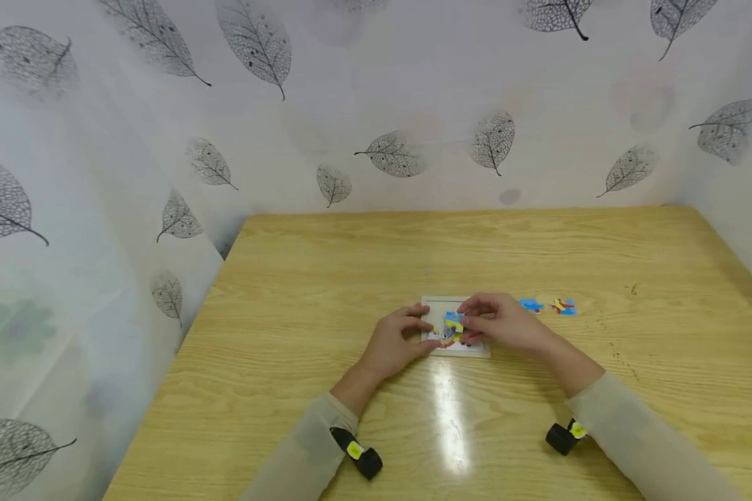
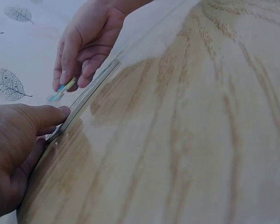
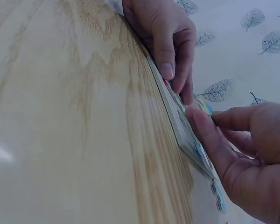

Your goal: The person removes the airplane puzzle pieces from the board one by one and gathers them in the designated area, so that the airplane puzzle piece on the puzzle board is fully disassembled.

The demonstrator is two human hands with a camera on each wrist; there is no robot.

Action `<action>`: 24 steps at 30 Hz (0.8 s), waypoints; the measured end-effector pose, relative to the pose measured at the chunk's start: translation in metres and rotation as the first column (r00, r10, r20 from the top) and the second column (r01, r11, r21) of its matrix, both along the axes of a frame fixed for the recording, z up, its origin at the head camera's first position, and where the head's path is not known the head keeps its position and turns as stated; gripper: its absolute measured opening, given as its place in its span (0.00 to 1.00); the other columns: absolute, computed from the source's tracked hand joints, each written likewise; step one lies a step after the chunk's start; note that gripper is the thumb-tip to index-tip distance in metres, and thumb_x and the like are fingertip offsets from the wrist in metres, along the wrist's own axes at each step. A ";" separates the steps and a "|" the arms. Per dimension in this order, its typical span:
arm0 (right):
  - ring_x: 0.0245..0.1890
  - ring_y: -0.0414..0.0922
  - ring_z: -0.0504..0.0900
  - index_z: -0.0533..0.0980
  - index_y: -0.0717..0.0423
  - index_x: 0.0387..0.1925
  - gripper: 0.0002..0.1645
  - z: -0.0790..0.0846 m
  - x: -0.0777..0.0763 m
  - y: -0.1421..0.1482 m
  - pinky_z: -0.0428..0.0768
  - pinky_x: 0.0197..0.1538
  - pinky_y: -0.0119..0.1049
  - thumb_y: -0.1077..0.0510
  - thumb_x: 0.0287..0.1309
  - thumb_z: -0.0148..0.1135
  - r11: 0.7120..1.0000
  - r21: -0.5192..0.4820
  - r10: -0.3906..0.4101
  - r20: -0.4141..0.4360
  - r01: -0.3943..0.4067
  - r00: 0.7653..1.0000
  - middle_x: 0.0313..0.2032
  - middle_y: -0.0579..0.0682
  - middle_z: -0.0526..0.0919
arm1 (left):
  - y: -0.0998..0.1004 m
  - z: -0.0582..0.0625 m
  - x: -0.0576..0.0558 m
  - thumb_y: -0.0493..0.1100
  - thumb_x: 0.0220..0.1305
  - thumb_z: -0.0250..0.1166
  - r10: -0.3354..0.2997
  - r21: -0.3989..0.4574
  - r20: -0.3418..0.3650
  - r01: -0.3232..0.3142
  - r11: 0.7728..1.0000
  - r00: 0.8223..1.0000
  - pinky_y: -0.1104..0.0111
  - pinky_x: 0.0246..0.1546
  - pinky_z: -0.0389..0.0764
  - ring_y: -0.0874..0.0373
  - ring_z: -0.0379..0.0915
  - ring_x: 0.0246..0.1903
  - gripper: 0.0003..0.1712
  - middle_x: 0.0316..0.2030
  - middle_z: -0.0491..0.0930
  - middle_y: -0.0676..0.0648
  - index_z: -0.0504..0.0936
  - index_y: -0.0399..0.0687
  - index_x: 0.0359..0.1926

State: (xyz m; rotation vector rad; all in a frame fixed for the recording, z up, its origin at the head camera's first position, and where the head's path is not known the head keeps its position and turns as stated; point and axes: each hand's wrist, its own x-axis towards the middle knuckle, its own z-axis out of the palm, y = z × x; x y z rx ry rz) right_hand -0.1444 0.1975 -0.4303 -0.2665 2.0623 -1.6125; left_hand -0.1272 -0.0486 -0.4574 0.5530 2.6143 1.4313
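A small jigsaw puzzle board point(image 1: 456, 353) with a pale raised border lies on the table, partly filled with a colourful picture. My right hand point(image 1: 507, 323) pinches a blue and yellow puzzle piece point(image 1: 454, 320) between thumb and fingertips, just above the board; in the left wrist view this piece point(image 2: 63, 89) is tilted. My left hand point(image 1: 397, 339) rests at the board's left side with fingers spread over the border, its thumb near the front edge. Both hands hide parts of the picture.
Two loose puzzle pieces, one mostly blue point(image 1: 530, 305) and one blue, red and yellow point(image 1: 563, 307), lie on the wooden table point(image 1: 326, 278) right of the board. A leaf-patterned curtain point(image 1: 439, 90) hangs behind. Each sleeve carries a black wrist camera point(image 1: 368, 462).
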 end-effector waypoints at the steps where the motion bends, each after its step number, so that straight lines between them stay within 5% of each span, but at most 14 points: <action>1: 0.39 0.50 0.88 0.71 0.72 0.56 0.20 0.001 0.001 0.004 0.89 0.44 0.39 0.61 0.70 0.58 1.000 -0.006 -0.008 0.012 0.008 1.000 0.47 0.63 0.78 | 0.000 0.000 0.000 0.46 0.56 0.76 0.001 -0.005 0.006 -0.001 1.000 1.000 0.61 0.71 0.69 0.51 0.68 0.69 0.16 0.63 0.78 0.47 0.88 0.43 0.43; 16: 0.40 0.44 0.88 0.70 0.77 0.57 0.24 0.006 0.016 0.045 0.88 0.47 0.40 0.63 0.66 0.62 0.997 -0.021 -0.071 -0.003 0.071 0.997 0.45 0.61 0.77 | -0.001 -0.001 0.001 0.46 0.56 0.76 0.010 -0.022 0.022 -0.010 1.000 1.000 0.62 0.71 0.68 0.52 0.67 0.69 0.17 0.63 0.77 0.49 0.88 0.43 0.45; 24: 0.39 0.41 0.89 0.72 0.77 0.57 0.24 -0.003 0.022 0.052 0.88 0.47 0.38 0.63 0.66 0.63 0.981 -0.003 -0.194 -0.002 0.194 0.981 0.45 0.51 0.84 | 0.000 -0.001 0.001 0.47 0.57 0.76 0.006 -0.016 0.040 -0.005 1.000 0.999 0.62 0.72 0.68 0.54 0.67 0.70 0.17 0.64 0.77 0.50 0.88 0.44 0.45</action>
